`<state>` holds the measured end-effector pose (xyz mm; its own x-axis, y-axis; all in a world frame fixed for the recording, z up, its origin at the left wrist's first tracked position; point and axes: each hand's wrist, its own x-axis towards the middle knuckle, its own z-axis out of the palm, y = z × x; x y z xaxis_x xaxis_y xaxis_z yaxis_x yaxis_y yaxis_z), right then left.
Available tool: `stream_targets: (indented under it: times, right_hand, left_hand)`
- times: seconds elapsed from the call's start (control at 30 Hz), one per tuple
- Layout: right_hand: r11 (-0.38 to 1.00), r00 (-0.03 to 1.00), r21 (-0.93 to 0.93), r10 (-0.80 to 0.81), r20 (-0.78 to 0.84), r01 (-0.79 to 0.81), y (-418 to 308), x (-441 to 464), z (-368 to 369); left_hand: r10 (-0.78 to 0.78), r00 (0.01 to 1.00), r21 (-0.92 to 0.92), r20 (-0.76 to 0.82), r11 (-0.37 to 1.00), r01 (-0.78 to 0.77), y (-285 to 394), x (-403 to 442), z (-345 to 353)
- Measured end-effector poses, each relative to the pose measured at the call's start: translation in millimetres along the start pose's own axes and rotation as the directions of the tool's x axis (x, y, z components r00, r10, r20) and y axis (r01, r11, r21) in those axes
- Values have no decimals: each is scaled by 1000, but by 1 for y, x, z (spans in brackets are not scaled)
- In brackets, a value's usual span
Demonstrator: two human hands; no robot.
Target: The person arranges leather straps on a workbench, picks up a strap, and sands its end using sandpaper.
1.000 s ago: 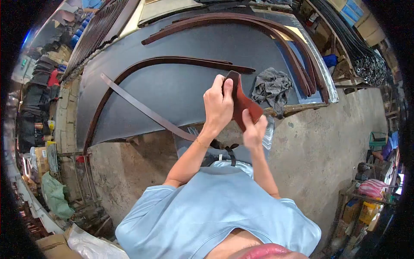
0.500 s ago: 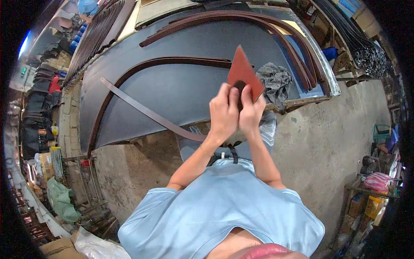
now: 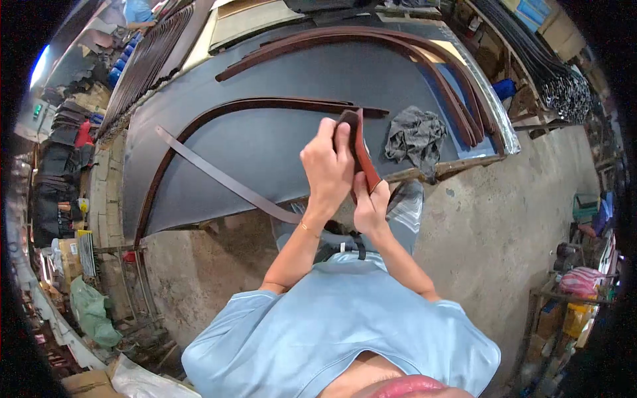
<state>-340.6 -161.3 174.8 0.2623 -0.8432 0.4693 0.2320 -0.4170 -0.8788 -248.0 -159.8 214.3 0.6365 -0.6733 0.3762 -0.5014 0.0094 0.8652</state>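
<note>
A stiff red sheet with dark brown on its other side [image 3: 367, 159] is held up nearly edge-on in front of my body; its exact kind does not show clearly. My left hand [image 3: 328, 162] pinches the brown side near its upper end. Lower down, my right hand [image 3: 370, 207] is closed on the bottom end of the sheet. Just beyond them, a long dark brown strap [image 3: 232, 106] curves over the dark tabletop [image 3: 265, 142]. A crumpled grey cloth [image 3: 416, 136] lies to the right of the sheet, near the table's front edge.
Several brown straps [image 3: 318, 38] arc across the table's far side. A flat grey-brown strap [image 3: 219, 174] crosses the left part and hangs over the front edge. Bundled dark straps [image 3: 554, 83] hang at the right. A person's blue sleeve [image 3: 137, 10] shows at upper left.
The sheet has turned from showing its broad red face to nearly edge-on. My left hand has shifted left, and my right hand has moved down to the sheet's lower end.
</note>
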Motion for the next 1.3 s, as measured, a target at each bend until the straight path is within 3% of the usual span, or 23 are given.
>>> stream_targets:
  times: [0.07,0.13,0.2,0.23,0.27,0.33,0.37,0.43,0.53,0.6,0.67,0.73,0.8,0.87,0.93,1.07,1.3]
  right_hand:
    - [966,976,146,217,-18,-212,2,2,-6]
    - [860,868,159,495,-32,-484,4,15,-17]
    - [977,989,156,147,9,-147,-2,5,0]
    - [993,996,109,38,78,-47,11,-7,10]
    - [984,967,76,145,207,-164,9,-15,0]
    - [996,996,13,85,-6,-85,13,-13,-8]
    - [989,980,12,151,-132,-150,23,-7,-21]
    - [979,929,65,202,-310,-192,27,7,-45]
    - [980,922,116,191,-338,-160,26,12,-68]
    - [979,932,123,194,-308,-163,36,3,-72]
    - [946,893,160,320,-317,-282,47,-9,-75]
    - [943,889,141,331,-316,-301,51,-21,-78]
    - [939,883,126,343,-320,-319,58,-30,-80]
    - [907,847,220,415,-332,-358,64,-35,-82]
    - [905,843,248,415,-341,-345,65,-36,-83]
    - [895,840,281,429,-331,-346,68,-30,-87]
    - [906,854,257,408,-322,-336,69,-23,-82]
  left_hand:
    - [134,990,72,43,988,-137,1,-12,1]
    - [172,982,41,74,984,-175,-5,-20,8]
    - [125,991,63,-39,991,-122,-9,0,6]
    - [110,989,21,-100,994,-108,-5,12,0]
    - [77,996,42,-51,996,-75,-9,21,-9]
    - [137,990,-74,-40,987,-140,-19,30,-14]
    - [131,990,-64,-45,989,-134,-18,30,-20]
    - [-72,970,-462,231,869,175,-13,31,-31]
    - [-118,935,-585,335,752,305,-20,30,-38]
    - [-94,937,-609,338,737,293,-24,30,-36]
    - [-28,961,-668,276,713,213,-27,29,-33]
    - [-31,965,-702,260,680,211,-26,24,-29]
    - [61,978,-744,201,659,112,-27,20,-28]
    - [67,975,-738,213,664,116,-22,18,-26]
    - [156,975,-633,158,774,-21,-14,15,-24]
    - [222,965,-613,140,785,-92,-15,10,-22]
    - [184,969,-679,167,734,-22,-22,10,-27]
